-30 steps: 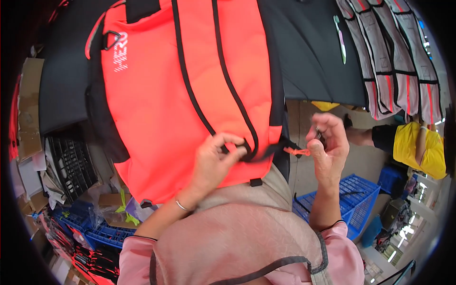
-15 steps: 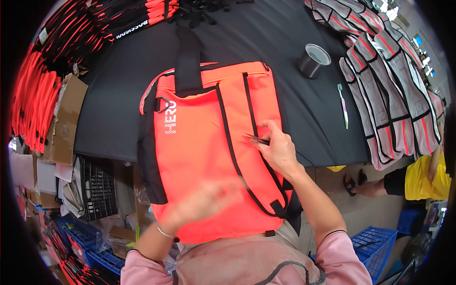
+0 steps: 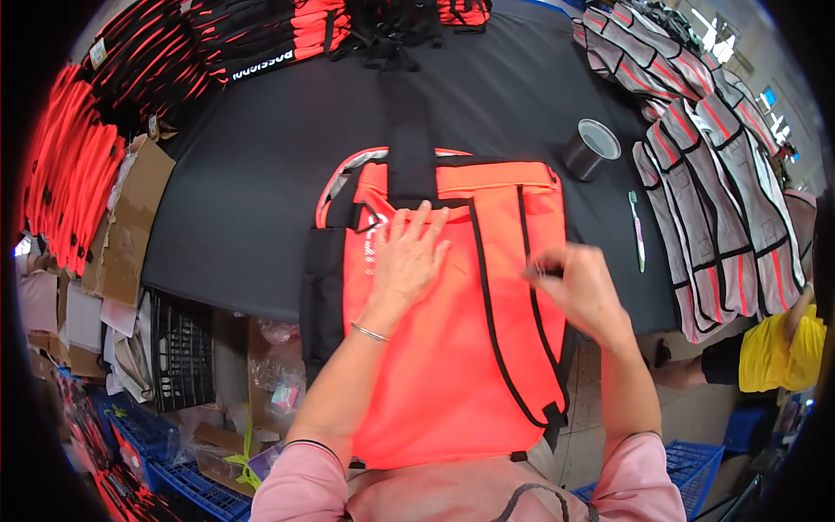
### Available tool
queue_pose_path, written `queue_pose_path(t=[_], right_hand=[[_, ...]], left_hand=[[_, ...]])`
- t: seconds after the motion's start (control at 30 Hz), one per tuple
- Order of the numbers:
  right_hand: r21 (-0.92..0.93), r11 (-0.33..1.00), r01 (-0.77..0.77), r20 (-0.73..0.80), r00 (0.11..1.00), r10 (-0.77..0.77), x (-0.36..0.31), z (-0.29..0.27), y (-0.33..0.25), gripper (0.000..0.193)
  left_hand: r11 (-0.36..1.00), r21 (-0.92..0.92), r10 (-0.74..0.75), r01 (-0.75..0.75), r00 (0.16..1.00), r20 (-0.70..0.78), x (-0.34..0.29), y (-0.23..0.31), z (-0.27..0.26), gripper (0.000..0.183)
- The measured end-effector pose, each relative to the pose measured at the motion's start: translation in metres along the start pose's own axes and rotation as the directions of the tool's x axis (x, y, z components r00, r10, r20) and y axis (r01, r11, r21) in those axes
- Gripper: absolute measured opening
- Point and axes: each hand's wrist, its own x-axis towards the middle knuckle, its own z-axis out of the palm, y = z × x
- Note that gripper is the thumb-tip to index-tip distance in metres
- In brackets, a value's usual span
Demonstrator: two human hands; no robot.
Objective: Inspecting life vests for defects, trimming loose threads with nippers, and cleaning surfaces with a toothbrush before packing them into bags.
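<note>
A bright orange-red backpack (image 3: 435, 348) with black sides lies across the table edge and my lap. Its black-edged shoulder strap (image 3: 513, 322) runs down the right half, and a wide black strap (image 3: 410, 139) stretches up from the top over the table. My left hand (image 3: 407, 261) rests flat on the upper left of the orange panel, fingers spread, partly covering white lettering. At the shoulder strap's right edge, my right hand (image 3: 578, 287) is closed on small dark thread snips (image 3: 546, 272), blurred and mostly hidden by the fingers.
A dark metal cup (image 3: 593, 150) and a toothbrush (image 3: 637, 231) sit on the black-covered table (image 3: 235, 209). Grey padded pieces (image 3: 722, 200) are piled at right, red and black ones (image 3: 74, 174) at left beside a cardboard box (image 3: 130, 226). A person in yellow (image 3: 778, 348) is at far right.
My left hand has gone from a blur over the lower bag to flat on its upper left. My right hand has shifted rightward with the snips. The backpack sits slightly farther right.
</note>
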Motion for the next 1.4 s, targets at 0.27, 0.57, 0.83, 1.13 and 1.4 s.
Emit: queue_pose_path(t=[0.27,0.57,0.83,1.13,1.4], right_hand=[[0.166,0.986,0.035,-0.348,0.937,0.025,0.159,0.079,0.014,0.022],[0.554,0.831,0.047,-0.333,0.927,0.17,0.111,0.108,0.023,0.006],[0.674,0.73,0.11,-0.227,0.972,0.064,0.105,0.105,0.028,0.017],[0.532,0.826,-0.185,0.026,0.979,0.203,0.157,0.075,0.015,0.038],[0.713,0.676,-0.186,0.033,0.972,0.232,0.164,0.088,0.023,0.031]], left_hand=[[0.963,-0.269,-0.071,0.029,0.987,-0.147,0.029,-0.002,0.0,0.026],[0.931,-0.071,-0.335,0.359,0.914,0.227,0.139,-0.047,-0.03,0.043],[0.891,-0.438,-0.081,0.119,0.991,0.105,0.076,-0.054,-0.01,0.082],[0.956,-0.152,0.241,-0.252,0.967,-0.085,0.04,-0.05,0.005,0.049],[0.91,-0.36,0.197,-0.205,0.979,-0.061,0.01,-0.023,-0.01,0.04]])
